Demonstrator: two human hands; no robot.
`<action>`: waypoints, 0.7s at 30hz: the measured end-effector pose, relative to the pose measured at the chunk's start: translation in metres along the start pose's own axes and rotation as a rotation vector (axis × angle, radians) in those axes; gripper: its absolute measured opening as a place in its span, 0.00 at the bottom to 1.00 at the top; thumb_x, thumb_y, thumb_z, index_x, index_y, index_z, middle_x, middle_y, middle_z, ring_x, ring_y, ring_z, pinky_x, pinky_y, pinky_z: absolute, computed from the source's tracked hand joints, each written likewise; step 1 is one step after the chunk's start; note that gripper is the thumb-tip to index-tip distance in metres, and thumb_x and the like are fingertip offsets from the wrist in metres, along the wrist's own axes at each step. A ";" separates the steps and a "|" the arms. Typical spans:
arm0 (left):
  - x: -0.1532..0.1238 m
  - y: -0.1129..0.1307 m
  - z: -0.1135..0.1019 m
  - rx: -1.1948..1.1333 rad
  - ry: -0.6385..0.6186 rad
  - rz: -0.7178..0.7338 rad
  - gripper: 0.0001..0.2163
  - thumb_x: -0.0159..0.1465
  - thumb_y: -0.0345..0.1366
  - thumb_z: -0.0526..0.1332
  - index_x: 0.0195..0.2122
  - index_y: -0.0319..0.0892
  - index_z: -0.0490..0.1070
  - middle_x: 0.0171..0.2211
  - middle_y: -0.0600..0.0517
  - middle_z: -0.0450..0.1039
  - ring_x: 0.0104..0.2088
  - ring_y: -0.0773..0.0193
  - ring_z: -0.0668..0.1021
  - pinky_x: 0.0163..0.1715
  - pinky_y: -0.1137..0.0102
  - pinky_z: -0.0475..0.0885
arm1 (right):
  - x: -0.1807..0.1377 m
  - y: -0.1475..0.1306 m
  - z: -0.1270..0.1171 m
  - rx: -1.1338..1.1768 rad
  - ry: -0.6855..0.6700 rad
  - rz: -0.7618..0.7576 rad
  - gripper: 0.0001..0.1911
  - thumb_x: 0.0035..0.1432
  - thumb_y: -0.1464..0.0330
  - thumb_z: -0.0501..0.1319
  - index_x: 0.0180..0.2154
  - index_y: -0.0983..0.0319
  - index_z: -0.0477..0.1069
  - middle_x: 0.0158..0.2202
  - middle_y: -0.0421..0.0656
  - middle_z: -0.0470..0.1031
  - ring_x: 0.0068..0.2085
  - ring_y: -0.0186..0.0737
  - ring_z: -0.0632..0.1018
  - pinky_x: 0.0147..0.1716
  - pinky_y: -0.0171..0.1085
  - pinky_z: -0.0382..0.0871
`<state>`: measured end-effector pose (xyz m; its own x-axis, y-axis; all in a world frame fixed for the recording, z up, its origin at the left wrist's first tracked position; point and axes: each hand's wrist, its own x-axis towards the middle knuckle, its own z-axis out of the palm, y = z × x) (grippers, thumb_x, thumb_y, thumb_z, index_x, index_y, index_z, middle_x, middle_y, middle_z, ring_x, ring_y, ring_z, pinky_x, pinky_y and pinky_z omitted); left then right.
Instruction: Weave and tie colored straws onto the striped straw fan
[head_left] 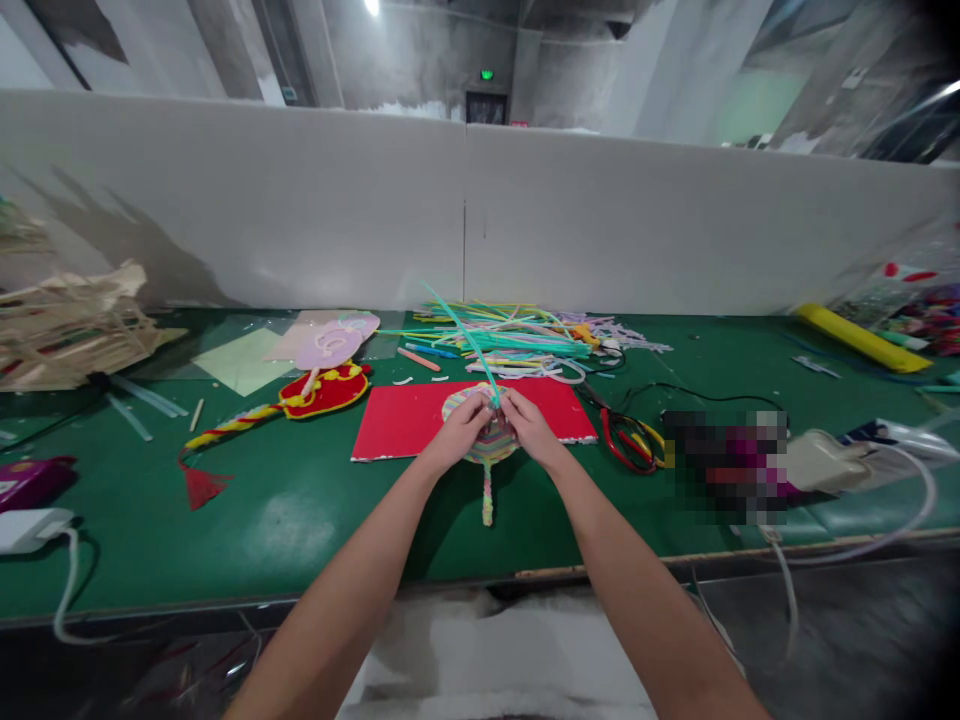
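Note:
Between my two hands rises a long teal pipe cleaner (pixel 475 346), slanting up and to the left. My left hand (pixel 461 428) pinches at its lower end, fingers closed. From the other side my right hand (pixel 527 424) is also closed on that lower end, fingertips almost touching the left ones. Directly beneath lies a round fan (pixel 495 448) of striped pastel pipe cleaners, its twisted handle (pixel 487 495) pointing towards me. Both hands cover much of the fan's middle. Under its upper part is a red board (pixel 401 418).
Behind the board is a pile of loose pipe cleaners (pixel 517 340). A red and yellow fan (pixel 326 392) with a tassel lies left. Red-handled pliers (pixel 628 440) and a white-corded device (pixel 817 460) are right. Wooden sticks (pixel 67 325) stand far left; a white partition (pixel 300 215) borders the back.

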<state>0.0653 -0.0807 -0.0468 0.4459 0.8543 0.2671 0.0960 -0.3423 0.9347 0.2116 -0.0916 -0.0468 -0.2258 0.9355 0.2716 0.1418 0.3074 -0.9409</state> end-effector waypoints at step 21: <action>0.000 -0.002 -0.001 0.174 0.066 0.018 0.11 0.62 0.42 0.48 0.27 0.40 0.57 0.25 0.55 0.57 0.28 0.69 0.62 0.29 0.73 0.60 | -0.002 -0.002 0.001 -0.044 -0.023 -0.060 0.12 0.57 0.58 0.49 0.29 0.60 0.58 0.24 0.37 0.57 0.26 0.33 0.61 0.25 0.32 0.57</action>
<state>0.0644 -0.0800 -0.0489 0.3904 0.8692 0.3035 0.2432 -0.4153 0.8766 0.2106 -0.0938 -0.0455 -0.2573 0.9110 0.3222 0.1695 0.3708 -0.9131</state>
